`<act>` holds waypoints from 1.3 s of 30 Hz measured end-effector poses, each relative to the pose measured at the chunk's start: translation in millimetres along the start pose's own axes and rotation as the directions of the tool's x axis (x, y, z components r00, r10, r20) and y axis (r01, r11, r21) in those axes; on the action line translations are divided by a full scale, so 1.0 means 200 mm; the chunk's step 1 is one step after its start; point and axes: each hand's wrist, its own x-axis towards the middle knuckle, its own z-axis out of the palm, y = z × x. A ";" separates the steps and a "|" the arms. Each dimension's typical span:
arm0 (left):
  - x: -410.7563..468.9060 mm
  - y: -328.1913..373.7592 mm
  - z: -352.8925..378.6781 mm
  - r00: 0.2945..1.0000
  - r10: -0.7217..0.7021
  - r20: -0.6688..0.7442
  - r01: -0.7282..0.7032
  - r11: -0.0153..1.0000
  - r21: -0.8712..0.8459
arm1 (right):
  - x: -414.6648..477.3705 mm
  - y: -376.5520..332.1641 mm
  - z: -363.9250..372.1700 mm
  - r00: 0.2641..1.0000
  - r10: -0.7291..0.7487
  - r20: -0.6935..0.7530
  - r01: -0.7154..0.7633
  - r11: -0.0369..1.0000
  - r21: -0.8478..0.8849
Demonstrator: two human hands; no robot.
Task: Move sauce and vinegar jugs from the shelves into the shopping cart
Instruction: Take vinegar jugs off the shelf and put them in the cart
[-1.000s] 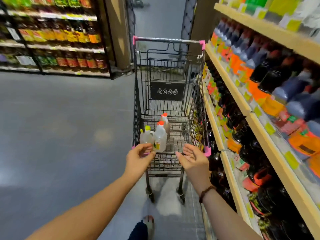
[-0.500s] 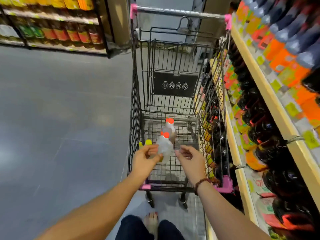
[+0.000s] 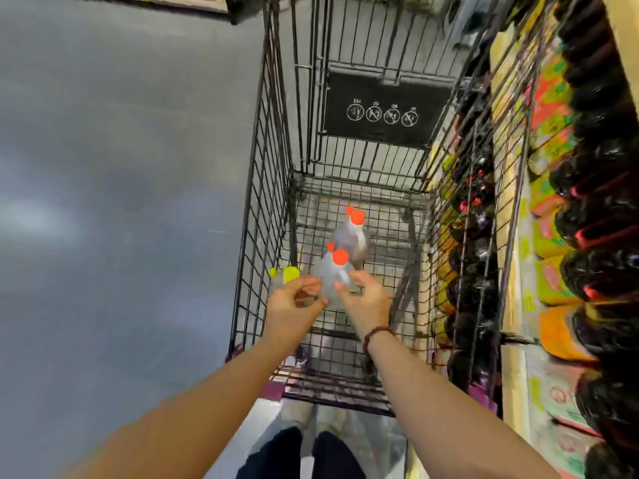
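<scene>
The black wire shopping cart (image 3: 266,188) stands in front of me, tight against the shelves on the right. Three pale jugs stand on its floor: one with a yellow cap (image 3: 289,273) at the left wall, one with an orange cap (image 3: 340,259) in the middle, and a darker one with an orange cap (image 3: 357,218) behind it. My left hand (image 3: 292,311) and my right hand (image 3: 368,304) reach into the cart on either side of the near orange-capped jug. Their fingers are loosely curled and apart, the tips at the jug's body, not wrapped around it.
Wooden shelves (image 3: 511,257) on the right hold rows of dark sauce jugs (image 3: 598,223) with orange and green labels, right beside the cart's wire wall. Grey floor (image 3: 121,219) stretches to the left. My legs show below the cart's near end.
My view has tipped down and closed in on the cart. Both hands have gone from the cart's near rim down into the basket, to the near orange-capped jug.
</scene>
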 end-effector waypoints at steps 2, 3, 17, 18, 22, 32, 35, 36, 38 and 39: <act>0.01 -0.02 0.01 1.000 -0.010 -0.014 0.009 1.000 -0.003 | 0.02 0.02 0.03 1.000 -0.026 -0.012 0.026 0.999 -0.033; 0.01 -0.02 0.01 1.000 -0.009 -0.012 0.009 1.000 -0.002 | 0.03 0.03 0.04 0.999 -0.044 -0.008 0.044 0.998 -0.042; -0.07 0.06 -0.04 0.996 -0.048 0.073 0.052 0.998 -0.041 | -0.10 -0.05 -0.27 0.976 -0.138 -0.166 0.154 0.984 0.092; -0.08 0.09 -0.04 0.995 -0.035 0.095 0.040 0.998 -0.057 | -0.11 -0.07 -0.31 0.971 -0.147 -0.187 0.169 0.980 0.108; -0.06 0.27 -0.04 0.969 0.100 0.228 -0.092 0.995 -0.045 | -0.15 -0.24 -0.50 0.939 -0.198 -0.283 0.232 0.968 0.092; -0.07 0.77 -0.08 0.734 0.245 0.633 -0.175 0.969 -0.173 | -0.41 -0.65 -0.84 0.749 -0.239 -0.618 0.327 0.945 0.031; -0.14 0.89 -0.07 0.585 0.273 0.764 -0.189 0.962 -0.200 | -0.55 -0.71 -0.91 0.658 -0.164 -0.735 0.308 0.949 0.064; -0.16 0.92 -0.06 0.540 0.277 0.795 -0.202 0.959 -0.197 | -0.58 -0.71 -0.93 0.633 -0.142 -0.761 0.304 0.950 0.075; -0.23 0.97 -0.03 0.443 0.268 0.856 -0.229 0.956 -0.181 | -0.68 -0.71 -0.98 0.574 -0.105 -0.812 0.294 0.952 0.085; -0.26 0.98 -0.02 0.398 0.255 0.881 -0.231 0.958 -0.173 | -0.73 -0.71 -1.00 0.554 -0.081 -0.829 0.287 0.953 0.099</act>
